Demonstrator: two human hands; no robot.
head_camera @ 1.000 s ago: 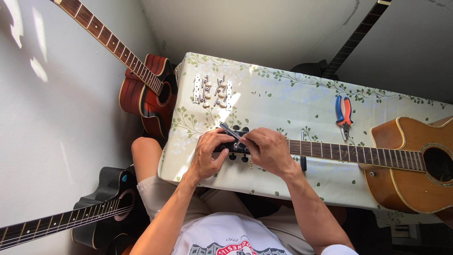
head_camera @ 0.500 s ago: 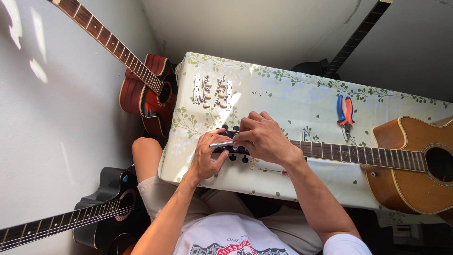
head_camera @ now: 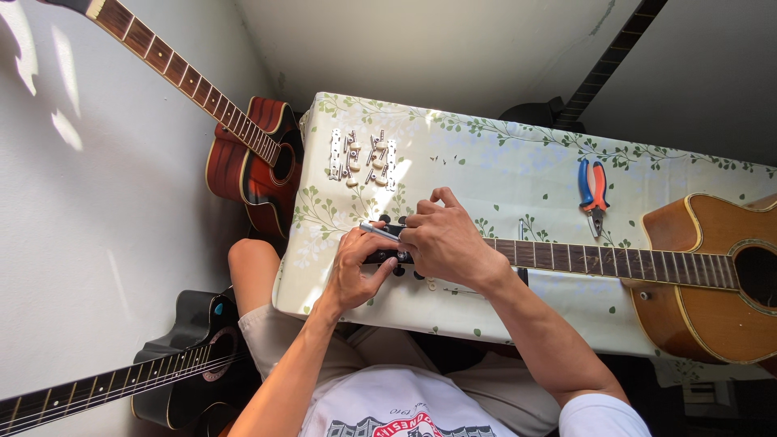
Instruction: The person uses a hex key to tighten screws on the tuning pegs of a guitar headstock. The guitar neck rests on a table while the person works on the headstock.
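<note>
right hand now over black headstock

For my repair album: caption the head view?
Both hands, left and right, work a slim tool at a guitar headstock on a floral table.

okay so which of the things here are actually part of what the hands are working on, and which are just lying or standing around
In hand:
left hand gripping a slim metal tool
right hand over the headstock
light-brown guitar lying on the table

Just about:
two tuner strips
pliers
red guitar against the wall
black guitar beside the knee
</note>
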